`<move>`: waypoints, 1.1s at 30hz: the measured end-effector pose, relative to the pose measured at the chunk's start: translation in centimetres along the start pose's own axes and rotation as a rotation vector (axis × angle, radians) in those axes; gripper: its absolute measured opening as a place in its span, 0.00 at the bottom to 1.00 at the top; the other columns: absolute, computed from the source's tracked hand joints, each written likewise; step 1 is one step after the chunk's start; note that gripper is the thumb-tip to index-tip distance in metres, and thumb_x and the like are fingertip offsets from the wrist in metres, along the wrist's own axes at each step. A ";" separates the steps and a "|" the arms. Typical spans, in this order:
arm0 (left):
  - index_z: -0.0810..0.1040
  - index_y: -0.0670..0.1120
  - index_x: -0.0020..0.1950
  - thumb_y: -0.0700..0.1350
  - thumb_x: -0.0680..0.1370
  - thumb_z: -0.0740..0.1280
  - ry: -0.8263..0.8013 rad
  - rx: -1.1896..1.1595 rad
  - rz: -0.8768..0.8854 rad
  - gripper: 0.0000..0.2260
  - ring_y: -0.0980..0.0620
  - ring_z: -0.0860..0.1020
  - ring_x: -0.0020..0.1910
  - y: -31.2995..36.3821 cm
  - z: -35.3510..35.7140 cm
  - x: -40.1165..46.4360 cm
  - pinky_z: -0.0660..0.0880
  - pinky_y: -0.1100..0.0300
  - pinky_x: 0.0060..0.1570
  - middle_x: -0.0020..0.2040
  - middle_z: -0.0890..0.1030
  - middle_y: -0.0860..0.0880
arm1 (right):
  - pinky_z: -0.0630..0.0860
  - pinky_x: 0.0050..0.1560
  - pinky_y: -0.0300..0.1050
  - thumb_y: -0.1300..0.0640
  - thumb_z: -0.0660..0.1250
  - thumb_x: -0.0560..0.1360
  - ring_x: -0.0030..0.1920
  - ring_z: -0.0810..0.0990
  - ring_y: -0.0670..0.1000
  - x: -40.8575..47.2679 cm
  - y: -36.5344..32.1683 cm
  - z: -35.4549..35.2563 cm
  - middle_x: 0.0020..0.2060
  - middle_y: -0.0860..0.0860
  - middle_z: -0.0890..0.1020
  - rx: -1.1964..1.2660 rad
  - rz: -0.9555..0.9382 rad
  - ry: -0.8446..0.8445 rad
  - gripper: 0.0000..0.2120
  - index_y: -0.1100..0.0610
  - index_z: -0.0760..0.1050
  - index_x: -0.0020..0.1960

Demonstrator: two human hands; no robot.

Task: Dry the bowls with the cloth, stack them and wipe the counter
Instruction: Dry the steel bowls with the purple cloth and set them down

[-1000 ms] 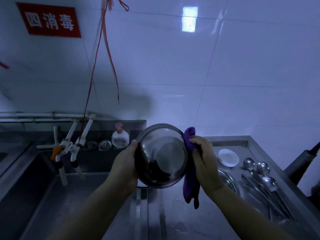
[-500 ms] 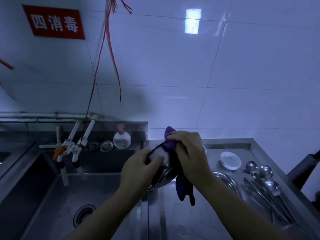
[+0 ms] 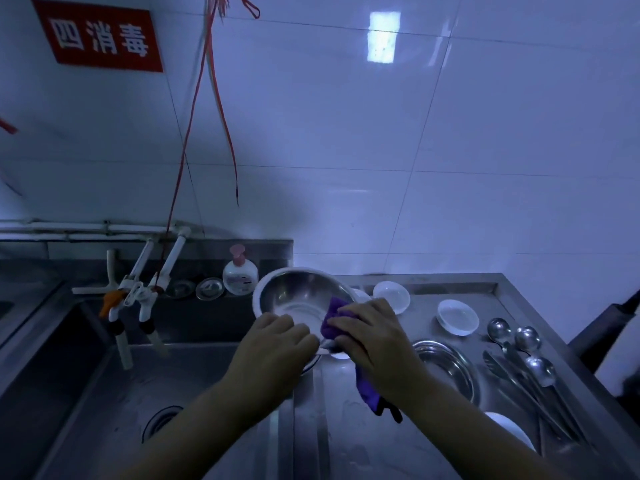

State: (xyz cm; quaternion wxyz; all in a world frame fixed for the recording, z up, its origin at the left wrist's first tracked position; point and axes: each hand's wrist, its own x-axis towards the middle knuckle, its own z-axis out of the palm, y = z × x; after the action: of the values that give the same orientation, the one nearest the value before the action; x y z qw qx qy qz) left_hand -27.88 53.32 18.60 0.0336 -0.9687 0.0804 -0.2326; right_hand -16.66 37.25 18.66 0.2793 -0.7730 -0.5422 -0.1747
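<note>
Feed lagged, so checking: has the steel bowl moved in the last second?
Yes. The bowl has tipped from facing the camera to opening upward, and sits lower, nearer the soap bottle.

Red wall sign [image 3: 100, 38] reads "四消毒" in white.

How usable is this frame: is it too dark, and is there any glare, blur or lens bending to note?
Head view: dim with a blue cast, yet the left hand, right hand, steel bowl and purple cloth read clearly. A bright rectangular glare sits on the wall tile. Wide-angle bending curves the tile seams and the counter edges. No obvious motion blur.
</note>
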 end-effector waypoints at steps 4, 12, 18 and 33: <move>0.72 0.51 0.35 0.42 0.57 0.76 -0.108 0.015 0.043 0.15 0.52 0.71 0.30 -1.3 2.3 -1.5 0.71 0.60 0.34 0.31 0.74 0.53 | 0.77 0.48 0.49 0.63 0.71 0.72 0.47 0.76 0.55 -1.7 2.2 1.0 0.45 0.55 0.83 -0.049 0.145 0.048 0.07 0.60 0.81 0.49; 0.73 0.47 0.29 0.39 0.61 0.79 -0.172 -0.102 -0.275 0.15 0.49 0.72 0.25 -5.5 7.3 -1.4 0.60 0.62 0.27 0.26 0.73 0.50 | 0.72 0.44 0.44 0.62 0.66 0.71 0.43 0.76 0.55 -6.4 4.5 4.1 0.43 0.55 0.82 -0.001 0.418 0.051 0.08 0.60 0.82 0.49; 0.73 0.47 0.27 0.36 0.55 0.78 -0.279 -0.085 -0.244 0.15 0.47 0.73 0.22 -5.4 11.6 -0.9 0.66 0.63 0.22 0.24 0.74 0.49 | 0.67 0.45 0.38 0.63 0.68 0.70 0.42 0.75 0.55 -9.0 4.6 6.0 0.42 0.55 0.82 0.078 0.564 0.020 0.08 0.60 0.82 0.47; 0.74 0.46 0.26 0.36 0.55 0.67 -0.367 -0.009 -0.144 0.07 0.49 0.73 0.21 -5.0 17.8 -3.3 0.67 0.63 0.23 0.22 0.73 0.49 | 0.64 0.49 0.30 0.63 0.66 0.69 0.42 0.75 0.55 -10.6 4.1 8.7 0.42 0.54 0.81 0.131 0.687 0.004 0.09 0.61 0.82 0.47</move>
State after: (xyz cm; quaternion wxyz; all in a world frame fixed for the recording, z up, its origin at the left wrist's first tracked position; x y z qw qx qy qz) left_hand -21.99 59.30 1.82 0.0265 -0.9982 0.0043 -0.0535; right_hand -16.83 33.74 4.77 0.3719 -0.8904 -0.2597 -0.0369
